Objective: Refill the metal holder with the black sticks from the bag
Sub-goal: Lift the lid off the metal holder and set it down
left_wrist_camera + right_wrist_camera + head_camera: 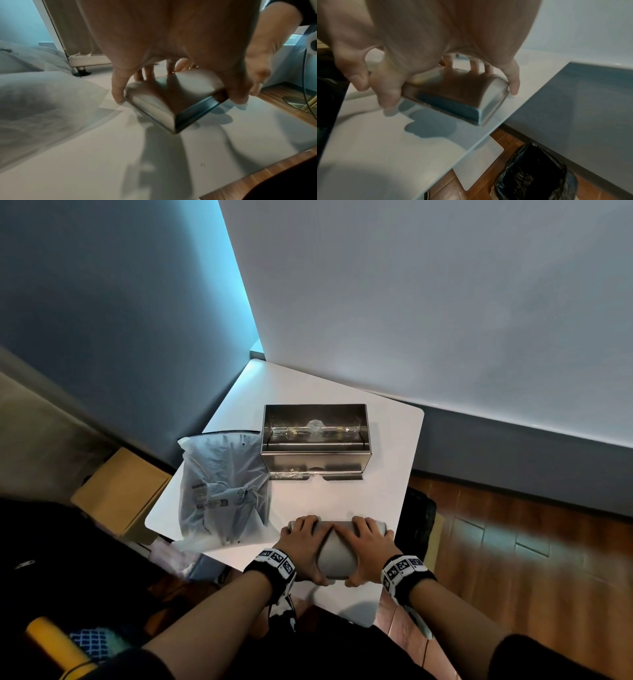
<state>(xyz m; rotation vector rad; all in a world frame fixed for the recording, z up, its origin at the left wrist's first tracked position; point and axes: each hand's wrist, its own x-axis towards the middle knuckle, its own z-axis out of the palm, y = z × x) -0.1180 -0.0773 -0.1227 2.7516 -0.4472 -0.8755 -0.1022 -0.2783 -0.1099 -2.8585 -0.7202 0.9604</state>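
The open-topped metal holder [315,440] stands at the back of the white table [387,474], with clear wrapping inside it. Left of it lies the frosted zip bag [222,487], the black sticks showing as dark shapes through the plastic. Near the front edge both hands grip a curved metal lid [337,556]. My left hand [310,551] curls round its left end, my right hand [363,549] round its right end. The wrist views show the lid [171,102] [458,94] low over the tabletop; whether it touches the table is unclear.
A bin lined with a black bag [530,175] stands on the wooden floor just right of the table. A cardboard box [120,491] sits on the floor to the left. A wall runs behind the table, close to the holder.
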